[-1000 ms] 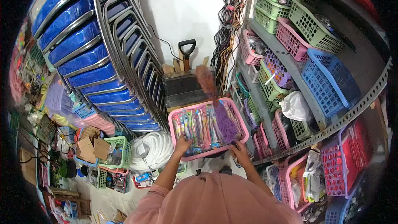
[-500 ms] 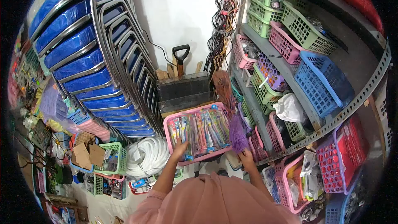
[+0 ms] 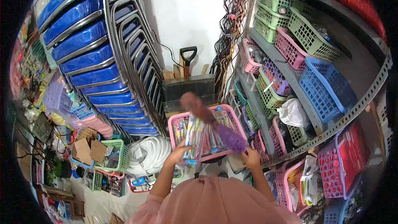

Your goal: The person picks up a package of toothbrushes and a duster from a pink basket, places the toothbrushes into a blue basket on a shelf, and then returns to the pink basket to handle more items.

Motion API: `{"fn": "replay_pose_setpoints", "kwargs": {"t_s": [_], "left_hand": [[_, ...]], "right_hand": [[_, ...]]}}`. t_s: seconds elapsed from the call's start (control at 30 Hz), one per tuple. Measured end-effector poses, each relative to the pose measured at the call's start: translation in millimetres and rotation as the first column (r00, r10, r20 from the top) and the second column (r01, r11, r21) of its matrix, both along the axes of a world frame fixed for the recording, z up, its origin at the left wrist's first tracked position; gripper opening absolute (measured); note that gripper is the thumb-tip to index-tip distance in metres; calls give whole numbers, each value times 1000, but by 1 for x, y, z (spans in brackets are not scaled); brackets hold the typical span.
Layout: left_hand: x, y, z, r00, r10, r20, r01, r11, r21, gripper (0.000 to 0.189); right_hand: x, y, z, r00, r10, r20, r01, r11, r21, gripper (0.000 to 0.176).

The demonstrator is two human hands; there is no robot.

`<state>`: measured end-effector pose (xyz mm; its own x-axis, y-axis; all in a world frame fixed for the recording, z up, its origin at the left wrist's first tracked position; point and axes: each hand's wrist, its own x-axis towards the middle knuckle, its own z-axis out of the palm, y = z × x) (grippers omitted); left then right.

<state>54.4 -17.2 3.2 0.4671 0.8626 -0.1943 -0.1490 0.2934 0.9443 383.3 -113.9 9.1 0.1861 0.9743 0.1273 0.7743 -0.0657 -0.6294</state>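
Note:
My right hand is closed around the handle of a fluffy duster, purple near the hand and brown toward its blurred far end. The duster reaches up and left across a pink plastic basket. Inside the basket lie rows of long, slim, clear packs with colourful contents that look like toothbrushes. At the basket's near left side, my left hand grips several of these packs, tilted up from the rest. The duster hides part of the basket's middle.
Stacked blue chairs with metal frames rise at the left. A white hose coil lies beside the basket. On the right, metal shelves hold plastic baskets, including a blue basket. A black-handled tool leans against the wall.
The duster has swung from the basket's right side to up and left over it. My left hand now holds packs raised and gathered. The view has shifted slightly.

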Motion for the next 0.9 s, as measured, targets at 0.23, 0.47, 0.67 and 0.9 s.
{"fn": "replay_pose_setpoints", "kwargs": {"t_s": [0.23,0.47,0.67,0.9], "left_hand": [[9,-2,9,1000,-17,-10,16,999,-48,57],[19,-5,18,998,-63,18,65,992,-111,56],[22,-2,9,997,-81,6,81,993,-83,56],[19,0,-2,992,-126,28,126,992,-19,55]], "right_hand": [[8,-13,13,996,27,80,-29,999,24,26],[27,-22,-2,995,21,103,-24,999,32,27],[28,-25,5,986,-116,117,117,993,-3,27],[30,-28,25,995,-5,96,7,1000,-18,30]]}}
